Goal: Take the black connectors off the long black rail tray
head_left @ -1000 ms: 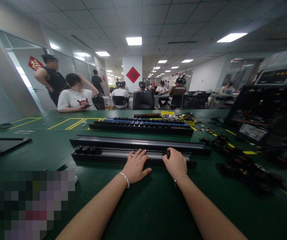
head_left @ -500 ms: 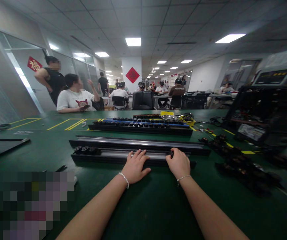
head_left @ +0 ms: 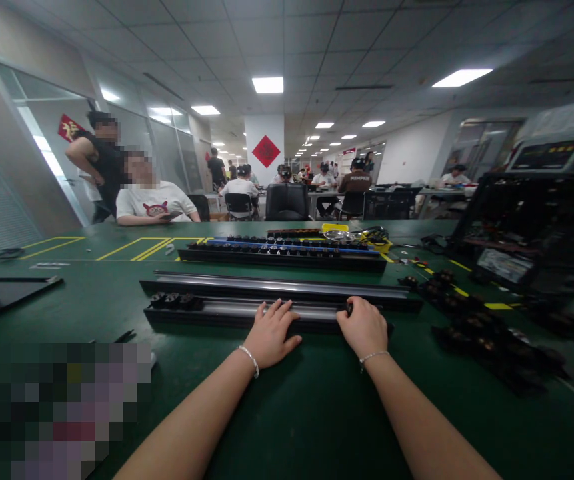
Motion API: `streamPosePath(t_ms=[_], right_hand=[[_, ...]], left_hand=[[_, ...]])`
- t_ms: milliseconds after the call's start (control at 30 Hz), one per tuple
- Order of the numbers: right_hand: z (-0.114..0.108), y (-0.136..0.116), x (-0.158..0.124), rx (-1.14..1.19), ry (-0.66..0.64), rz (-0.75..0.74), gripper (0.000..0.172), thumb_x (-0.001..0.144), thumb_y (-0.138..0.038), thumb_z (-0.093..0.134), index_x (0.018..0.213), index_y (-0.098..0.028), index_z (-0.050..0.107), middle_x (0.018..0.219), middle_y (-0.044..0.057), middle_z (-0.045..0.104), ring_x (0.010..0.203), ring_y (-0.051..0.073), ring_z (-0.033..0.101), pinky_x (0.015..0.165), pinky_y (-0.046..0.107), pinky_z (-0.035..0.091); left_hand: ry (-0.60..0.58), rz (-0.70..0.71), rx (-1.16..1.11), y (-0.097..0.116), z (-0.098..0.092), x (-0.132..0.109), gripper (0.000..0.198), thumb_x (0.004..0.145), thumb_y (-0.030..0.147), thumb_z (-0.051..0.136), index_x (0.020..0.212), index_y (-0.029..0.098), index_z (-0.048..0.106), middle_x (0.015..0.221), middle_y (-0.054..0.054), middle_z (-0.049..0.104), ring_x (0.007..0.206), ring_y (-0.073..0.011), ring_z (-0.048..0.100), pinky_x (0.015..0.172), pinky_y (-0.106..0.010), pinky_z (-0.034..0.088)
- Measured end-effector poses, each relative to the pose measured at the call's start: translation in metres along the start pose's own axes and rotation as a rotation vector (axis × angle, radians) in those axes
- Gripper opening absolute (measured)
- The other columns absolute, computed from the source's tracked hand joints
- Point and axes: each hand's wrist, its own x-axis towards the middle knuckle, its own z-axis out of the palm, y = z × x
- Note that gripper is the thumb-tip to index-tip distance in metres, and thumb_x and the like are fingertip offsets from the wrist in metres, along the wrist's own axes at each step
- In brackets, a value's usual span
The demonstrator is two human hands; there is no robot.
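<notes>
A long black rail with a silvery channel (head_left: pixel 231 309) lies across the green table in front of me. Several small black round parts (head_left: pixel 177 300) sit in the channel at its left end. My left hand (head_left: pixel 273 332) rests on the rail's near edge, fingers spread, holding nothing. Toward the rail's right end, my right hand (head_left: pixel 365 327) is closed around a small black part (head_left: pixel 349 309), which my fingers mostly hide. Just behind lies a second black rail (head_left: pixel 277 285) with a bare metal channel.
Farther back stands a black rail filled with round parts (head_left: pixel 277 255). To the right lie a pile of black parts (head_left: pixel 491 340) and a large black open-fronted case (head_left: pixel 541 227). A seated person (head_left: pixel 154 200) is across the green table (head_left: pixel 91 287).
My right hand has shifted slightly right along the rail, still closed on the black part. My left hand stays put. The seated person has lowered a raised hand.
</notes>
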Motion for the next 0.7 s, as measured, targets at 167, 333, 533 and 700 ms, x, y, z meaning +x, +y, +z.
streamPosePath(t_ms=[167,333,533,700], right_hand=[[0.0,0.001,0.001,-0.004,0.002,0.005,0.03,0.076,-0.025,0.045,0.101,-0.016,0.059,0.104,0.01,0.063,0.099,0.023,0.054,0.084,0.033,0.036],[-0.001,0.006,0.003,-0.023,0.005,0.029,0.032,0.076,-0.025,0.044,0.103,-0.016,0.058,0.105,0.01,0.063,0.099,0.024,0.054,0.083,0.034,0.036],[-0.002,0.01,0.004,-0.031,0.009,0.044,0.031,0.076,-0.025,0.045,0.102,-0.016,0.058,0.105,0.01,0.063,0.1,0.024,0.053,0.083,0.034,0.037],[-0.004,0.01,0.004,-0.032,0.012,0.043,0.031,0.076,-0.026,0.045,0.102,-0.016,0.059,0.105,0.01,0.063,0.099,0.024,0.053,0.083,0.034,0.038]], left_hand=[[-0.006,-0.002,0.0,0.0,0.0,0.0,0.043,0.082,0.047,0.049,0.121,0.028,0.047,0.142,-0.005,0.04,0.134,-0.0276,0.027,0.107,-0.056,0.017],[-0.004,0.0,0.001,0.0,-0.001,0.0,0.043,0.082,0.046,0.049,0.121,0.028,0.046,0.142,-0.006,0.039,0.134,-0.0276,0.027,0.107,-0.057,0.017],[0.0,-0.003,0.0,0.001,-0.001,0.0,0.042,0.082,0.046,0.049,0.121,0.028,0.047,0.142,-0.005,0.04,0.134,-0.0276,0.027,0.107,-0.056,0.017],[-0.006,-0.006,0.003,0.0,-0.001,0.0,0.042,0.082,0.046,0.049,0.121,0.029,0.047,0.142,-0.005,0.039,0.134,-0.0275,0.027,0.107,-0.056,0.017]])
